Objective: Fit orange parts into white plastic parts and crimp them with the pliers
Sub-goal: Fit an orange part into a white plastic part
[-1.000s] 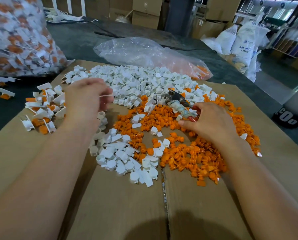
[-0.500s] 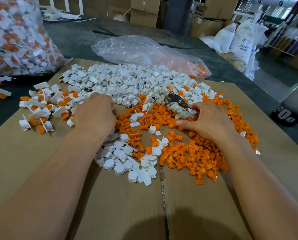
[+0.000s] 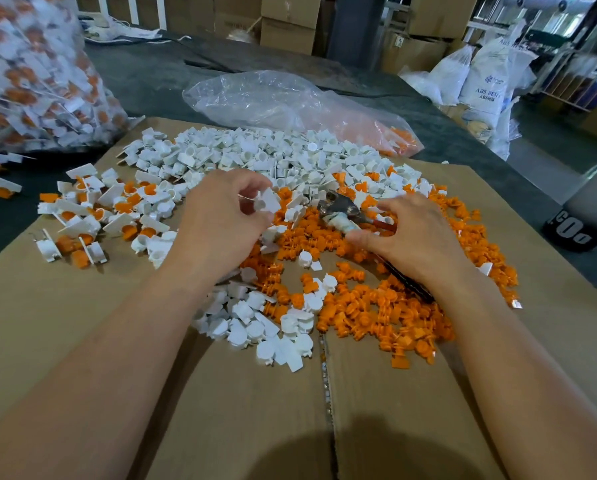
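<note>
Fingertips of the left hand [image 3: 220, 220] pinch a small white plastic part [image 3: 267, 202] with a flat tab, lifted just above the heap. The right hand [image 3: 414, 240] lies beside it without touching it, fingers curled over the handles of worn metal pliers [image 3: 338, 209]. Their scuffed grey head pokes out past the thumb, and one dark handle runs out under the wrist.

Beneath both hands spreads a loose heap of ribbed orange parts [image 3: 376, 320]. Rounded white plastic parts [image 3: 255, 157] are piled thickly beyond the hands, with more mixed in at the near-left edge. To the left lie assembled white-and-orange pieces [image 3: 82, 216].

Everything rests on brown corrugated cardboard [image 3: 82, 323] with a seam down its middle, laid on a dark grey matte tabletop [image 3: 151, 77]. A crinkled clear plastic bag [image 3: 283, 102] lies behind the heaps, and a bulging clear sack [image 3: 30, 81] of white-and-orange pieces stands far left. Cardboard boxes [image 3: 290, 26] and printed white sacks [image 3: 487, 81] fill the room behind.
</note>
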A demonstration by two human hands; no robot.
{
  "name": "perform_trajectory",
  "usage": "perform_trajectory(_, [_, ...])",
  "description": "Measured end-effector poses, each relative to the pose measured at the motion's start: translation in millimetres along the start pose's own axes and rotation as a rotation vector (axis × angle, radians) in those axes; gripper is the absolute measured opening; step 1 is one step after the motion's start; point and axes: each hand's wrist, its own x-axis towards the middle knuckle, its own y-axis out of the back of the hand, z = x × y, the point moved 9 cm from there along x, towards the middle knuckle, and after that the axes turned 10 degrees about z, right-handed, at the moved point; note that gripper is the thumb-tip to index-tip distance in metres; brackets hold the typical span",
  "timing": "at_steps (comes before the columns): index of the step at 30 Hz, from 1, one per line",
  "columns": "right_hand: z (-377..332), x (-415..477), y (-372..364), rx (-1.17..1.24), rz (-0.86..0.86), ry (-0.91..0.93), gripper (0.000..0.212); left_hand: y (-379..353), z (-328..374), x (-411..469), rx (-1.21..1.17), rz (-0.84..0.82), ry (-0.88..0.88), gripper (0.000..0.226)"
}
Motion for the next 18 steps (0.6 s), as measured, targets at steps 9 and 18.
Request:
perform_trajectory(9, [-75.1, -26.0, 0.8, 0.2, -0.014, 0.41, 0.026, -10.0, 11.6, -8.9, -0.13, -0.069, 0.028, 0.033])
perform_trajectory(18, [-79.7, -25.2, -12.2, 0.1, -0.038, 0.445, 0.024, -18.3, 12.0, -11.1, -0.152, -0.122, 0.061, 0.031])
